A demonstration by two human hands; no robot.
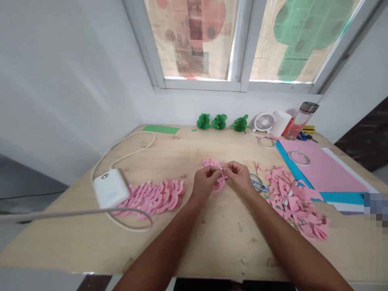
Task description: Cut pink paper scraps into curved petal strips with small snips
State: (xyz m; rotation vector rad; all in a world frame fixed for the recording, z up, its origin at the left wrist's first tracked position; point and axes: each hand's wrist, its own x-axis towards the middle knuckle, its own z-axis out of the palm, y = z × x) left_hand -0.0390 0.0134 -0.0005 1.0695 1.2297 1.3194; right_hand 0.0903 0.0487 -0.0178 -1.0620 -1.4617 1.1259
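Near the middle of the table, my left hand [204,180] and my right hand [238,173] meet with their fingertips pinched together. Between them is a pink paper cutout [218,186] with curved, petal-like edges, partly hidden by my fingers. A tiny white spot shows at the fingertips, too small to name. More pink paper [209,162] shows just behind my left fingers. Beside my right wrist lies a pair of scissors with blue handles [259,186], partly covered by my hand. To the left, a row of overlapping pink petal-shaped cutouts [160,196] rests on the table.
A white power bank [111,189] with a looping cable sits at the left. Pink paper scraps [298,206] are heaped right. Behind stand green paper flowers [219,121], a small fan [264,122] and a glass bottle [301,121]. Coloured sheets [330,169] and a tape roll [299,158] lie at right.
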